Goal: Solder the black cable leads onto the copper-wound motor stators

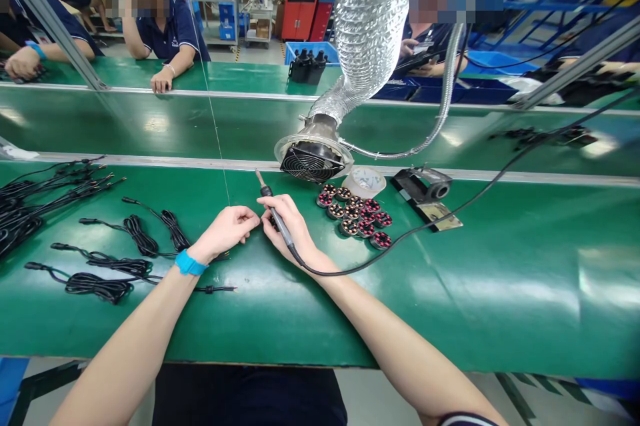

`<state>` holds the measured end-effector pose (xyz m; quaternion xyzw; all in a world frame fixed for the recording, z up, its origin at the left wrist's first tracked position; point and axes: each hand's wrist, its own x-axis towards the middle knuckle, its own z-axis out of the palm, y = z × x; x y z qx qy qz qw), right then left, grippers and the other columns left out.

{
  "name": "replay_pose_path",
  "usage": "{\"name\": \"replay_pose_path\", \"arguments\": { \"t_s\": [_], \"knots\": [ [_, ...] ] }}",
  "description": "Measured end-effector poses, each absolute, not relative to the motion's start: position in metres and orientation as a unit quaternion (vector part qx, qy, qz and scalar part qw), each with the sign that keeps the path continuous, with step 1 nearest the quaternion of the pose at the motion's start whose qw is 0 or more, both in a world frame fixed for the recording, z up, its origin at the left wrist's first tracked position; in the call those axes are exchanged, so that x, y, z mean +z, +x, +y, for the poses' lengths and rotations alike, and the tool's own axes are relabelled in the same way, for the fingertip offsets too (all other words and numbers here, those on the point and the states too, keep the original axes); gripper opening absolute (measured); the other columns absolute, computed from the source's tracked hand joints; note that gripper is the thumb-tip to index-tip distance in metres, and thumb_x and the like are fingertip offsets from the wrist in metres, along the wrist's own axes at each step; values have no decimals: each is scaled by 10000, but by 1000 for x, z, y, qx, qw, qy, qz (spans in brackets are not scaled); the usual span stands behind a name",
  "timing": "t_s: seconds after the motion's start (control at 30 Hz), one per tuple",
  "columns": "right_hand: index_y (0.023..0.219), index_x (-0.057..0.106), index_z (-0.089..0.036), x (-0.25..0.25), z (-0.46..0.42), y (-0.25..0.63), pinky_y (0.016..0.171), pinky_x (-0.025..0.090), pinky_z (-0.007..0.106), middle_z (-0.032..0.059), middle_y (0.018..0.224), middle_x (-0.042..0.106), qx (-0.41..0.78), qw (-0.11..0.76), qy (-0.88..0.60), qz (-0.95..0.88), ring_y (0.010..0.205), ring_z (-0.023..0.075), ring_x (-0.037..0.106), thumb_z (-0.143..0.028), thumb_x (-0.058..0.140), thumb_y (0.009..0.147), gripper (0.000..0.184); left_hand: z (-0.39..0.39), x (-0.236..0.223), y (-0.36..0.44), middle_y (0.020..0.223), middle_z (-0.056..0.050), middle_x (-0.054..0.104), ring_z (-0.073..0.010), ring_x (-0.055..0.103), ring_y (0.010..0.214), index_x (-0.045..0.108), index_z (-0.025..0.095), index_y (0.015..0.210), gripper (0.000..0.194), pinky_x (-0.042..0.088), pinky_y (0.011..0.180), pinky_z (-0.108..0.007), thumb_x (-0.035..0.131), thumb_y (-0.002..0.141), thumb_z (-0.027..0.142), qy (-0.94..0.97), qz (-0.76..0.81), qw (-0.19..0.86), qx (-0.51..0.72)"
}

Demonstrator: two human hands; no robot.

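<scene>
My right hand (pixel 295 229) is closed around a soldering iron (pixel 281 218), its tip pointing up and away from me. Under the fingers of that hand a small dark round part (pixel 273 221) partly shows; the rest is hidden. My left hand (pixel 227 233), a blue band at its wrist, pinches right beside it, fingertips nearly meeting the right ones. What the pinch holds is too small to make out. A thin wire (pixel 216 126) runs down from above and ends from view at the left hand. Several coiled black cables (pixel 100 285) lie left of it.
Right of my hands stand several round copper-wound parts (pixel 351 213), a clear tape roll (pixel 365 181) and a soldering iron holder (pixel 425 189). A fan hood (pixel 316 161) on a foil duct hangs ahead. The iron's cord (pixel 450 209) crosses rightward. More cables (pixel 30 206) lie far left; people sit opposite.
</scene>
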<state>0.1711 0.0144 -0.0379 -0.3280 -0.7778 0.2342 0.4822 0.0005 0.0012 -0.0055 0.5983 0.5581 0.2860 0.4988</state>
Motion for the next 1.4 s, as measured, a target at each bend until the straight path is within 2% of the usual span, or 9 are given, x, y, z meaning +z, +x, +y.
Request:
{"name": "replay_pose_path", "arguments": {
  "t_s": [0.3, 0.47, 0.67, 0.8, 0.9, 1.13, 1.4],
  "knots": [
    [1282, 553, -259, -41, 11, 172, 848, 543, 288, 54, 1041, 528, 219, 464, -327, -794, 868, 141, 620, -79, 496, 884, 441, 1, -4, 7, 550, 38, 511, -79, 439, 453, 616, 148, 736, 172, 330, 439, -194, 620, 727, 320, 533, 577, 533, 314],
    [1267, 586, -243, -18, 4, 182, 871, 540, 296, 61, 1044, 586, 221, 509, -366, -747, 878, 147, 636, -127, 512, 910, 383, 2, -6, 8, 546, 41, 513, -74, 430, 444, 635, 142, 730, 158, 333, 432, -196, 626, 699, 297, 529, 586, 520, 324],
    [1090, 678, -222, -6, -20, 207, 712, 567, 292, 23, 792, 677, 267, 525, -450, -671, 721, 161, 666, -319, 527, 966, 217, 1, -7, 10, 530, 47, 484, -73, 418, 447, 629, 139, 714, 184, 327, 425, -190, 624, 706, 323, 533, 597, 511, 313],
    [911, 690, -227, -15, -28, 214, 641, 562, 297, 8, 667, 667, 224, 534, -457, -676, 670, 176, 681, -292, 516, 943, 189, 1, -7, 10, 525, 48, 478, -72, 420, 448, 629, 140, 718, 189, 327, 429, -187, 626, 715, 330, 532, 599, 511, 310],
    [857, 689, -232, -19, -28, 214, 623, 560, 302, 1, 639, 674, 202, 534, -443, -691, 629, 175, 681, -262, 520, 919, 182, 1, -8, 9, 526, 46, 486, -74, 429, 451, 630, 145, 719, 193, 329, 435, -188, 633, 721, 337, 533, 600, 512, 306],
    [833, 696, -239, -17, -28, 211, 642, 575, 305, 8, 740, 745, 174, 523, -422, -720, 600, 163, 685, -242, 523, 898, 185, 1, -8, 10, 526, 45, 493, -78, 436, 455, 638, 146, 721, 201, 336, 437, -190, 646, 718, 346, 534, 601, 513, 302],
    [837, 699, -243, -18, -27, 209, 636, 576, 300, 8, 757, 754, 174, 518, -413, -728, 623, 167, 699, -226, 526, 895, 184, 0, -6, 10, 527, 41, 496, -75, 434, 451, 642, 143, 726, 190, 340, 438, -191, 646, 725, 333, 529, 604, 512, 304]
  ]
}}
